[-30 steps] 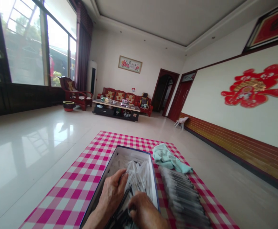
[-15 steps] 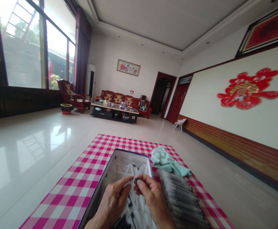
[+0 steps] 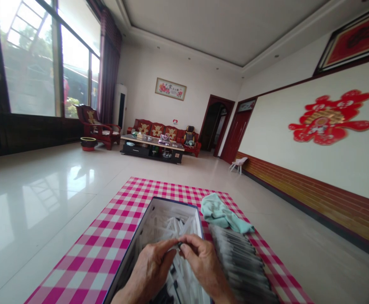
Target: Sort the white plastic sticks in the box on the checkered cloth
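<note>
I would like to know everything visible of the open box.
The box is rectangular, open on top, seemingly cardboard, with whitish inner walls and a dark blue rim. It stands on the checked cover, holding loose clear and black slender pieces. The left hand and right hand hide part; contact is unclear. Its near end is unseen.

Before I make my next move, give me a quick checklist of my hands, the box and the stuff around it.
1. Right hand pinching the small dark piece: ok.
2. Left hand gripping that piece too: cannot tell; its fingertips are close, but contact is unclear.
3. Both hands above the open box: ok.
4. Slim pieces inside the box neatly lined up: not ok, they lie jumbled.
5. Row of dark and clear sticks outside the box, on its right: ok.
6. Mint-green cloth clear of the hands: ok.
</note>
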Demonstrator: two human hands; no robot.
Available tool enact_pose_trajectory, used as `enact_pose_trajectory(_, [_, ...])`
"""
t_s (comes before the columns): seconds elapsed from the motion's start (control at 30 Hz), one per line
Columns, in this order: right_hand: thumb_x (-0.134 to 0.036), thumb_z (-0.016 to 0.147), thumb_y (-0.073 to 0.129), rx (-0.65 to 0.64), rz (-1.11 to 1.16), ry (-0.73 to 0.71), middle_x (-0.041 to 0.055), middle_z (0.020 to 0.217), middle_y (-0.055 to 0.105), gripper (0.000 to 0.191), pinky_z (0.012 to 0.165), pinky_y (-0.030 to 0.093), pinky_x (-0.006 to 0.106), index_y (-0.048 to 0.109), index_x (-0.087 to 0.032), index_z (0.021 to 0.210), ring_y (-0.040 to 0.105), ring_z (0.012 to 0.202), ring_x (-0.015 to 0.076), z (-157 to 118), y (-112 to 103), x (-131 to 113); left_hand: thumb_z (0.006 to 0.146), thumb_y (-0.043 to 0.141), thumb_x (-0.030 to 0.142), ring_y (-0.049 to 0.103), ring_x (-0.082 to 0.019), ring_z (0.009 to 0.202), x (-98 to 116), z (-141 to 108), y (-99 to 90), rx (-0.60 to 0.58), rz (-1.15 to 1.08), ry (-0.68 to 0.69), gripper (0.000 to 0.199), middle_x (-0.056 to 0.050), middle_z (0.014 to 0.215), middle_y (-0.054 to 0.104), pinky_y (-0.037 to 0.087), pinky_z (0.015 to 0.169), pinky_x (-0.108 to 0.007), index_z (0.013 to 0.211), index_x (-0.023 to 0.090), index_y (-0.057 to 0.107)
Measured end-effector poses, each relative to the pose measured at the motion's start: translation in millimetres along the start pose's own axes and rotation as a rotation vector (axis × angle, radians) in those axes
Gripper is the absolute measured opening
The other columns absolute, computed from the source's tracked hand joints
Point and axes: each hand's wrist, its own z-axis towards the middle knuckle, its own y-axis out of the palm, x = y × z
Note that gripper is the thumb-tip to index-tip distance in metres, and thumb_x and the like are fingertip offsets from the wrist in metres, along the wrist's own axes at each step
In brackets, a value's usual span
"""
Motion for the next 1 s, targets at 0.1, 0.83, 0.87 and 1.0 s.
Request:
enact_pose_trajectory(0.1, [-0.026,0.082,0.056,-0.021,-0.036,-0.012,0.0038,0.081,0.067,0.017,0.066,0.047,0.025,0.069,-0.018,0.089,0.06,0.072,0.0169,0,-1,1,0.088,0.044,0.02,0.064,-0.014,0.067,1,1,-0.8,-0.021,0.021,-0.001,0.026,-0.002,0.076,0.07,0.042,0.061,-0.018,0.1,0.022,0.067])
enact_pose_trajectory(0.83, [-0.03,0.09,0.042,-0.063,-0.218,-0.061,-0.0019,0.071,0.057,0.02,0.059,0.038,0.021,0.055,-0.019,0.079,0.051,0.065,0.0131,-3,-2,-7,0.091,0.038,0.023,0.06,-0.013,0.061,5,-2,0.3,-0.068,0.158,-0.002,0.028,-0.002,0.064,0.062,0.036,0.058,-0.021,0.071,0.019,0.058])
enact_pose_trajectory(0.87, [-0.027,0.089,0.043,-0.071,-0.213,-0.071,-0.0015,0.074,0.058,0.017,0.061,0.039,0.021,0.056,-0.019,0.08,0.052,0.068,0.0134,-4,-3,-9,0.091,0.039,0.023,0.06,-0.013,0.061,5,-2,0.3,-0.069,0.16,-0.005,0.028,-0.002,0.065,0.063,0.036,0.058,-0.021,0.071,0.019,0.058])
enact_pose_trajectory(1.0, [-0.024,0.089,0.042,-0.051,-0.283,-0.126,0.0001,0.077,0.058,0.019,0.067,0.04,0.023,0.054,-0.02,0.076,0.054,0.073,0.0144,-3,-4,-11,0.091,0.039,0.022,0.06,-0.014,0.061,6,-1,0.8,-0.075,0.188,-0.008,0.028,-0.002,0.065,0.062,0.035,0.058,-0.022,0.07,0.019,0.058])
